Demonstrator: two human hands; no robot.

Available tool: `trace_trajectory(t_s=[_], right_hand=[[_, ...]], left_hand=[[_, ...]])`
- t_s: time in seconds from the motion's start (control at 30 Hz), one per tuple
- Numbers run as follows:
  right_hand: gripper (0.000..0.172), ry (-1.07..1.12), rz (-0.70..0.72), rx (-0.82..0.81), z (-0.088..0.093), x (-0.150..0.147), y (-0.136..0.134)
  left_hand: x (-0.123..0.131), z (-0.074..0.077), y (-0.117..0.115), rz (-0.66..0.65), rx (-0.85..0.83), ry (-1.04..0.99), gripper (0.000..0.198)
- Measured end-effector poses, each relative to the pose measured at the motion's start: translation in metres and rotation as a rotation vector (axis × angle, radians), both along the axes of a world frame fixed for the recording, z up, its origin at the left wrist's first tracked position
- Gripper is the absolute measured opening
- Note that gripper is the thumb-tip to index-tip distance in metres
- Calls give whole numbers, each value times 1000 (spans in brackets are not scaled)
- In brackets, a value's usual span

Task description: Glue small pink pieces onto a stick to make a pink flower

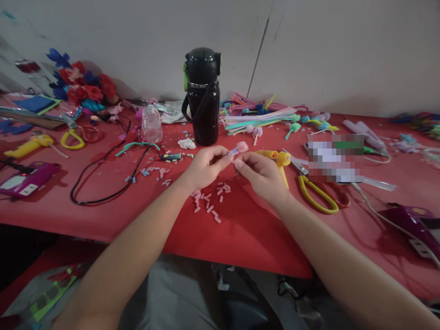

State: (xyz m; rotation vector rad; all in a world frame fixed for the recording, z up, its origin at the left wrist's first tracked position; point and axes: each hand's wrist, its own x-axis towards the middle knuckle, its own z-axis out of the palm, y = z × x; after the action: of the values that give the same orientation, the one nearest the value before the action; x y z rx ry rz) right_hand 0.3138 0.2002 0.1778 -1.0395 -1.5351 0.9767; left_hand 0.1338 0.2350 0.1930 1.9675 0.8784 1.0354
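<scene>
My left hand (pixel 209 166) pinches a small pink and lilac bud-like craft piece (pixel 242 147) between thumb and fingers, its rounded pink end pointing up and right. Close beside it, almost touching, my right hand (pixel 261 175) has thumb and forefinger pressed together; what they hold, if anything, is too small to name. Short pink snippets (pixel 207 201) lie scattered on the red table (pixel 240 243) below my hands. Just behind my right hand is a yellow glue gun (pixel 283 159), partly hidden. Scissors with yellow and red handles (pixel 319 197) rest to its right.
A black bottle (pixel 205 114) stands upright behind my hands. Bundled pipe cleaners (pixel 261 120) lie at the back. On the left are a clear plastic bottle (pixel 151 124), a black cable (pixel 76 181), another yellow glue gun (pixel 29 145) and a purple power strip (pixel 29 178).
</scene>
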Motion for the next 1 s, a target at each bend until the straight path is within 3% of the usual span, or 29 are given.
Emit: trace_trajectory(t_s=[0.3,1.0], right_hand=[[33,-42,-164,-8,2,8,0],[19,-249,-183,163,1,1,4]], left_hand=[[-25,2,12,275,417,201,13],[-24,-2,12,246,511,387,13]])
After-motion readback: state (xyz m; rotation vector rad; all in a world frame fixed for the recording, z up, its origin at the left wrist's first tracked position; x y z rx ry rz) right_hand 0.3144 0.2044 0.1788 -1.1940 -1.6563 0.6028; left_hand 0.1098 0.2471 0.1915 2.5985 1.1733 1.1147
